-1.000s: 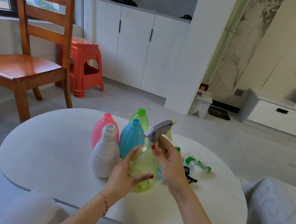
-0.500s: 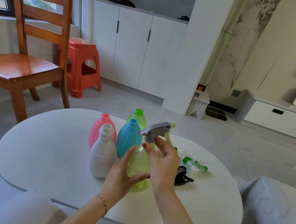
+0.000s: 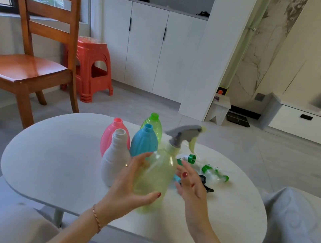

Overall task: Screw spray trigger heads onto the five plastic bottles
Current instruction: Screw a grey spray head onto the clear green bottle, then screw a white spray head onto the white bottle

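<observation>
My left hand (image 3: 132, 182) grips the body of a pale yellow-green bottle (image 3: 155, 178) that carries a grey spray trigger head (image 3: 184, 134) on its neck. My right hand (image 3: 189, 183) hovers just right of the bottle, fingers spread, holding nothing. Behind stand a white bottle (image 3: 114, 161), a pink bottle (image 3: 114, 135), a blue bottle (image 3: 144, 142) and a green bottle (image 3: 154, 123), all with bare necks. Loose trigger heads lie to the right: green-and-clear ones (image 3: 213, 171) and a black one (image 3: 205, 184).
Everything sits on a white oval table (image 3: 54, 159). A wooden chair (image 3: 29, 54) and a red plastic stool (image 3: 91, 68) stand beyond the table's left side. Grey cushioned seating (image 3: 302, 228) lies at the right and near edges.
My right hand has let go of the grey trigger head and dropped down to the right of the bottle. My left hand keeps its hold on the bottle.
</observation>
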